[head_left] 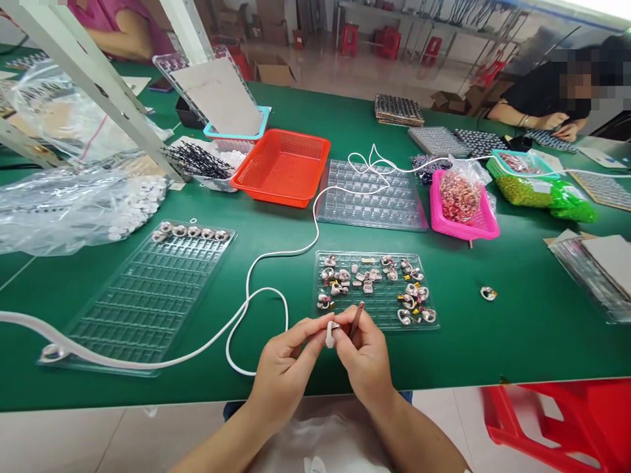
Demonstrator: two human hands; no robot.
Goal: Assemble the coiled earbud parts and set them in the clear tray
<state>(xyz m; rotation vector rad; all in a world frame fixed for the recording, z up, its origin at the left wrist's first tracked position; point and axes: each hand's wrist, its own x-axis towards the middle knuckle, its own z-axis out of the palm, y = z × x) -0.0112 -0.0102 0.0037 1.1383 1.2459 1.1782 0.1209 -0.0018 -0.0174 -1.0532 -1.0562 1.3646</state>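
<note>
Near the table's front edge, my left hand (pixel 283 364) pinches a small white curved part (pixel 330 334), apparently an earphone shell, between thumb and fingertips. From the other side, my right hand (pixel 363 358) touches the same part with its fingertips. A slim brownish tool, seemingly tweezers (pixel 355 320), sticks up out of my right hand; its lower end is hidden by the fingers. Just beyond my hands lies a clear tray (pixel 369 309) with several white and copper-coloured parts (pixel 407 301), some with yellow bits. One loose part (pixel 488 293) rests on the green table to the right.
At left is a clear tray (pixel 142 295) with a row of shells along its far end. A white cable (pixel 266 255) crosses the table. Farther back stand a red basket (pixel 283 167) and a pink basket (pixel 463 228). A co-worker (pixel 547 98) sits at the far right.
</note>
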